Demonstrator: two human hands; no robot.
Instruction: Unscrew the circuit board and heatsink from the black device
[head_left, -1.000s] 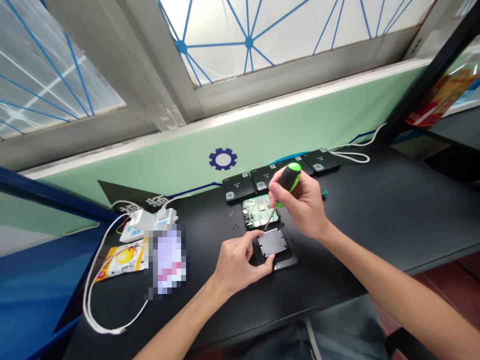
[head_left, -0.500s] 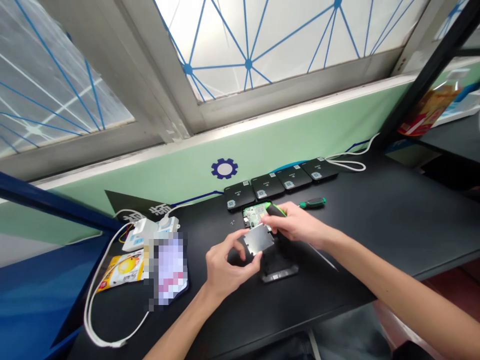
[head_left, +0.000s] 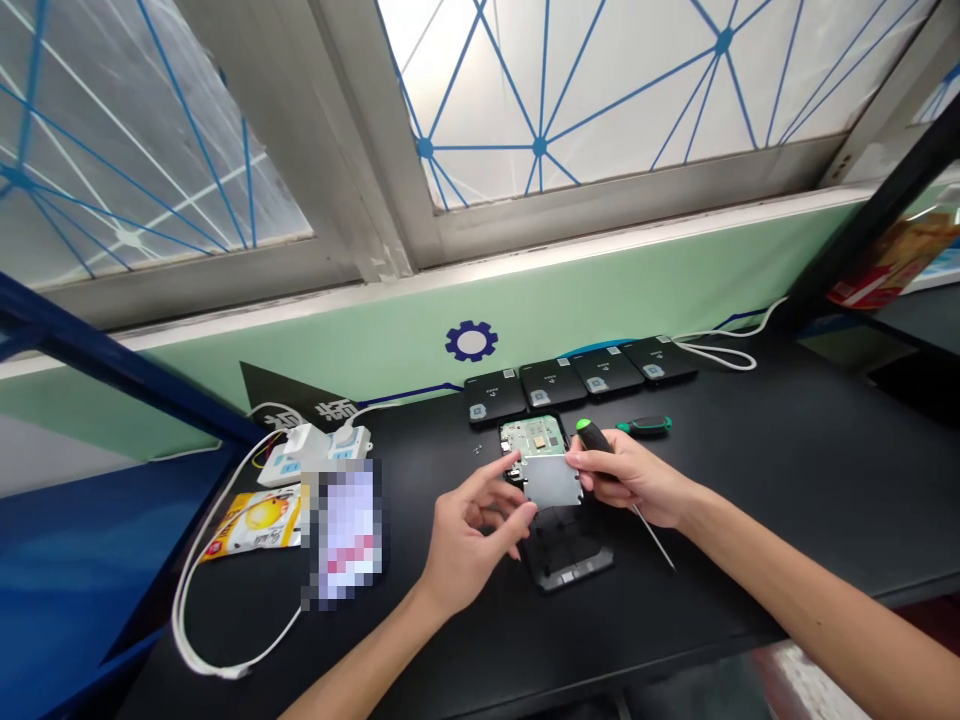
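Note:
A thin silver metal plate [head_left: 553, 481] is pinched at its right edge by my right hand [head_left: 637, 475], which also holds a screwdriver [head_left: 592, 436] with a green-and-black handle, its long shaft pointing down to the right. My left hand [head_left: 480, 525] is at the plate's left side, fingers curled and apart, a fingertip near its lower left corner. Behind the plate lies a green circuit board [head_left: 536, 436] in a black case. An open black cover [head_left: 574, 575] lies nearer, partly hidden by the plate. Small screws [head_left: 478, 449] lie left of the board.
Several black boxes [head_left: 551, 385] line the wall. A second green screwdriver [head_left: 643, 427] lies right of the board. On the left are a white power strip [head_left: 277, 468], a yellow snack packet [head_left: 259, 520], a pixelated item [head_left: 349, 540] and a white cable [head_left: 180, 600].
The plate has turned and shifted; its right edge is now in my right hand, and my left fingers have loosened. The screwdriver shaft has swung further down. The camera view has shifted left.

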